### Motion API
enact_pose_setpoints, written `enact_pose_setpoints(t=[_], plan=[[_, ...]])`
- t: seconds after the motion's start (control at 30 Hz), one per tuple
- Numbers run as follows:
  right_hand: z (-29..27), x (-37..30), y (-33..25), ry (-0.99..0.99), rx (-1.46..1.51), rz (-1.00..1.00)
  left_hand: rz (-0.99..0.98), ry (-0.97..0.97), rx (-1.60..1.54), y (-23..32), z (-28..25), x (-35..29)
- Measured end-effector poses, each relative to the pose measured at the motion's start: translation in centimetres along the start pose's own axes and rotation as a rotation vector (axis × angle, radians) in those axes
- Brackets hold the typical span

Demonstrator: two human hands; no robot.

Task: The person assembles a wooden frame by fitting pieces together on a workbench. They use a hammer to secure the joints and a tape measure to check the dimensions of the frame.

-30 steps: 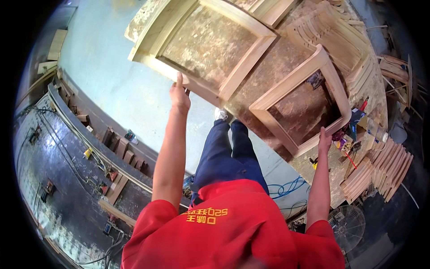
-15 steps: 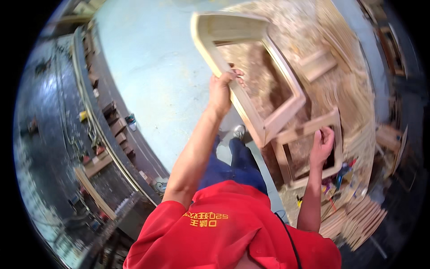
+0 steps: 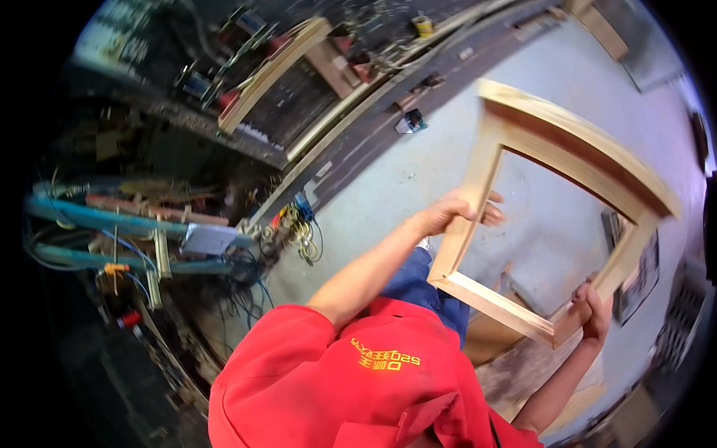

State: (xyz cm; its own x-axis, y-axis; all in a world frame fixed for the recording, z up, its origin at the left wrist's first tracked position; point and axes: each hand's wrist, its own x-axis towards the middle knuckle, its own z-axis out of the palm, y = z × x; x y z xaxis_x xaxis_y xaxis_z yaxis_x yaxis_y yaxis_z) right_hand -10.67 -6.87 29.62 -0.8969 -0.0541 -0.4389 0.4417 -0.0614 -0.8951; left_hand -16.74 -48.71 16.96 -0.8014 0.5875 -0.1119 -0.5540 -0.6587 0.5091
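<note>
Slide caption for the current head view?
Left hand and right hand grip opposite sides of a wooden frame above a pale floor.

We identify this place as a woodworking workshop. We base the finding on a bare timber frame (image 3: 499, 305), and on a dark, worn bench (image 3: 295, 97) carrying wooden strips (image 3: 272, 76) and metal fittings (image 3: 196, 82). We further note blue metal beams (image 3: 97, 216) and tangled cords (image 3: 302, 243) on the pale floor (image 3: 366, 201).

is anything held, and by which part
A pale four-sided wooden frame: the left hand grips one side rail, the right hand the opposite side rail.
</note>
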Motion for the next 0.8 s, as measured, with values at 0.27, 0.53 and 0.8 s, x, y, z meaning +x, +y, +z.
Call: enact_pose_setpoints(t=[0.27,0.53,0.8], plan=[[35.2,23.8,-2.2,-0.678,-1.001,-0.669,0.446,0.738,0.19,7.0,-9.9,-8.9],[62.1,39.0,9.2,-1.357,-1.097,-1.283,0.926,1.289,-0.205,15.7,-21.2,-11.7],[80.4,48.4,18.6,-1.496,-1.055,-1.301,1.107,1.419,-0.298,23.7,-38.0,-16.4]])
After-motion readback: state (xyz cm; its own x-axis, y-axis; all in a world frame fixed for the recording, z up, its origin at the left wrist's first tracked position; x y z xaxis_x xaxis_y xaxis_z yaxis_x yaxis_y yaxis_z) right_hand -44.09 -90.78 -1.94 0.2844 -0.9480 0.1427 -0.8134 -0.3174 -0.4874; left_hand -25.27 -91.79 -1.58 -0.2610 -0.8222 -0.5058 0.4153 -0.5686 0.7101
